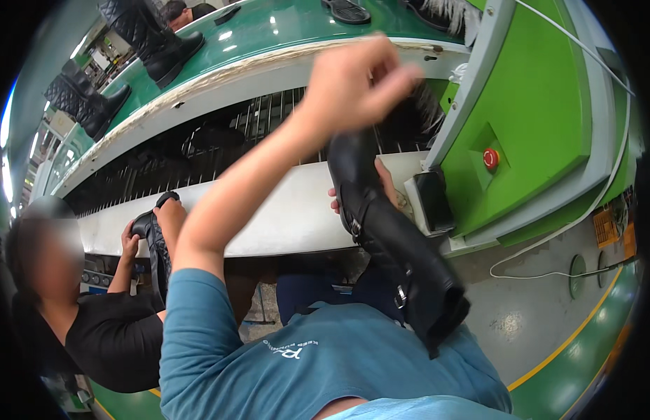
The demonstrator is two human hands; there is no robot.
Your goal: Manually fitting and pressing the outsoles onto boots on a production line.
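Observation:
A tall black boot (pixel 381 213) with buckled straps slants across my front, its shaft opening low by my shirt and its foot end up at the bench edge. My right hand (pixel 386 183) is wrapped round it near the ankle, fingertips showing on the left side and most of the palm hidden behind. Raised over the boot's foot end, my left hand (pixel 356 84) is slightly blurred, with its fingers curled in and the thumb side pointing right. Whatever those fingers may hold is too hidden to make out.
To my left a co-worker (pixel 115 329) holds another black boot (pixel 155 245). Quilted black boots (pixel 146 42) stand on the green conveyor (pixel 269 28) beyond a dark rack of rods (pixel 220 133). A green machine (pixel 528 119) with a red button (pixel 490 158) and a hanging cable rises at right.

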